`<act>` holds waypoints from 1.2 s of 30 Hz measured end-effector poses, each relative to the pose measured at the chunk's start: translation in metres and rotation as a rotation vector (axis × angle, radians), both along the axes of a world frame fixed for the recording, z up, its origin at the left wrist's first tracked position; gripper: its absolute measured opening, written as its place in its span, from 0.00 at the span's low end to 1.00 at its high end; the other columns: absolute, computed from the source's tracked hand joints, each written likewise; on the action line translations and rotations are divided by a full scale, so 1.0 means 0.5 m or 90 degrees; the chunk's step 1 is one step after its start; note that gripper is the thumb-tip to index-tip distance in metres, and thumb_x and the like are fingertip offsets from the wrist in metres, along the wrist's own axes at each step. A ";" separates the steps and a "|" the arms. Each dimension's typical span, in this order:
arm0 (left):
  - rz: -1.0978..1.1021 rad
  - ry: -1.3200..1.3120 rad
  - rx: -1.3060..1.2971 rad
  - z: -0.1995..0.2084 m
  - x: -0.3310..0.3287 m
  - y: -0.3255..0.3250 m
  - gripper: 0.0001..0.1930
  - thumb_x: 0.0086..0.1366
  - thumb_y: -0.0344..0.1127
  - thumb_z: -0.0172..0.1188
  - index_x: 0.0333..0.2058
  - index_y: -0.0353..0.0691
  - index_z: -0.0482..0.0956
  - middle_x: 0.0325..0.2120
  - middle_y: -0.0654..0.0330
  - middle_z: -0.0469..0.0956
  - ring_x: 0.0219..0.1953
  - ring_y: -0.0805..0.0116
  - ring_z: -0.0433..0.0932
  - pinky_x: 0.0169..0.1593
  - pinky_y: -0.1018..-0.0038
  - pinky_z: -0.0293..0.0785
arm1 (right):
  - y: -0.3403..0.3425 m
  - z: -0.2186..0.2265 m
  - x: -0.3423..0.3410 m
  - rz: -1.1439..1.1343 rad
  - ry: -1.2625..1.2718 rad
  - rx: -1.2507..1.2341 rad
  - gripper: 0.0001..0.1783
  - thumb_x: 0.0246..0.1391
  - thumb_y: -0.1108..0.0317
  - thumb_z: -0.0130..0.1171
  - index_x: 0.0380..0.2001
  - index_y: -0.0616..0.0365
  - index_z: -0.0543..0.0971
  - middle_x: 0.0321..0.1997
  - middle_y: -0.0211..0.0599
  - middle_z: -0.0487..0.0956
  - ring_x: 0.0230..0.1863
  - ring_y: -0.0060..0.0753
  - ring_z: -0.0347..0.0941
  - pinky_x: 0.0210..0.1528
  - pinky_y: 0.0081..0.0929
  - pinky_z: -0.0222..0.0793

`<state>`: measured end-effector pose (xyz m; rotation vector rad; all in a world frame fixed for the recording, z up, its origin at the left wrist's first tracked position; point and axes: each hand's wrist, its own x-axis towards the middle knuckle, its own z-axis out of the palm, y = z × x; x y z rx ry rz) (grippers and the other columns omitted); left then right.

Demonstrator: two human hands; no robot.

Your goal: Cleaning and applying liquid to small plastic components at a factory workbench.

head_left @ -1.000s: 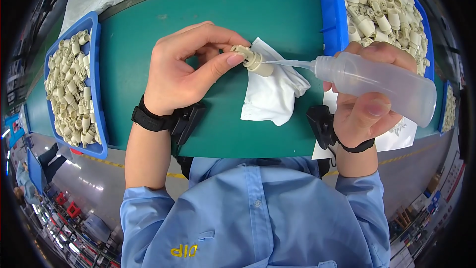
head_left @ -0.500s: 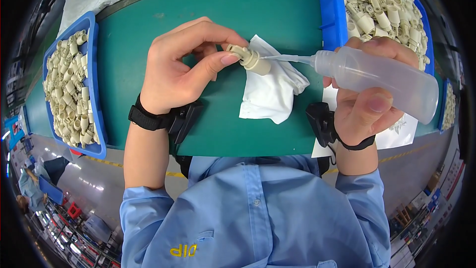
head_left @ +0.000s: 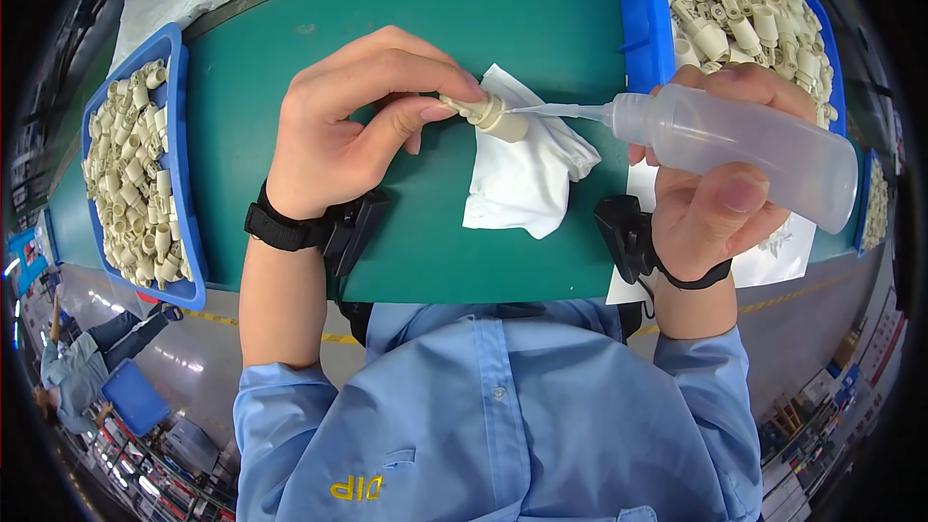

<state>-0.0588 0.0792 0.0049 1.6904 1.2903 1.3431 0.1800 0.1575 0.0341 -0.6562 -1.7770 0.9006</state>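
Observation:
Between thumb and fingertips, my left hand (head_left: 362,116) pinches a cream plastic fitting (head_left: 505,123) with a round, cup-like end facing right. My right hand (head_left: 720,169) is wrapped round a translucent squeeze bottle (head_left: 764,150), tilted so that its thin nozzle (head_left: 565,111) points left. The nozzle's tip is at the fitting's round end; whether they touch I cannot tell. Below the fitting, a crumpled white cloth (head_left: 522,188) lies on the green tabletop (head_left: 425,242).
A blue tray (head_left: 193,232) full of cream fittings stands at the left. A deeper blue bin (head_left: 643,24) heaped with similar fittings is at the back right. White paper (head_left: 788,261) lies beneath my right wrist. Another person (head_left: 72,377) is on the floor at far left.
My left hand has turned the fitting slightly, its fingers shifting their pinch. The right hand and bottle are nearly still. At far left, the other person has moved further into view.

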 end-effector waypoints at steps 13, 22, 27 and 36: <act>-0.020 0.045 0.039 0.004 -0.002 0.000 0.13 0.53 0.13 0.58 0.33 0.36 0.85 0.34 0.56 0.83 0.25 0.74 0.78 0.23 0.81 0.71 | -0.001 0.002 0.000 -0.011 0.002 -0.003 0.37 0.58 0.39 0.54 0.52 0.64 0.64 0.41 0.41 0.67 0.35 0.35 0.73 0.24 0.28 0.75; -0.082 0.215 0.234 0.011 -0.022 0.012 0.13 0.47 0.16 0.61 0.31 0.38 0.86 0.34 0.56 0.84 0.30 0.64 0.83 0.30 0.76 0.80 | 0.003 0.008 0.008 0.005 -0.011 -0.032 0.39 0.57 0.37 0.55 0.51 0.64 0.63 0.41 0.40 0.67 0.35 0.35 0.73 0.24 0.28 0.76; -0.119 0.204 0.255 0.017 -0.021 0.012 0.11 0.48 0.18 0.62 0.30 0.37 0.85 0.33 0.56 0.84 0.31 0.64 0.84 0.31 0.75 0.80 | 0.004 0.010 0.007 0.006 -0.013 -0.044 0.39 0.57 0.37 0.54 0.51 0.64 0.64 0.42 0.41 0.67 0.35 0.36 0.73 0.24 0.28 0.76; 0.005 0.307 0.140 0.020 -0.038 0.002 0.12 0.50 0.17 0.61 0.32 0.38 0.84 0.32 0.58 0.83 0.29 0.65 0.83 0.29 0.76 0.78 | 0.012 0.006 0.006 0.033 0.136 -0.097 0.35 0.59 0.38 0.52 0.52 0.62 0.64 0.42 0.38 0.67 0.32 0.37 0.72 0.24 0.31 0.73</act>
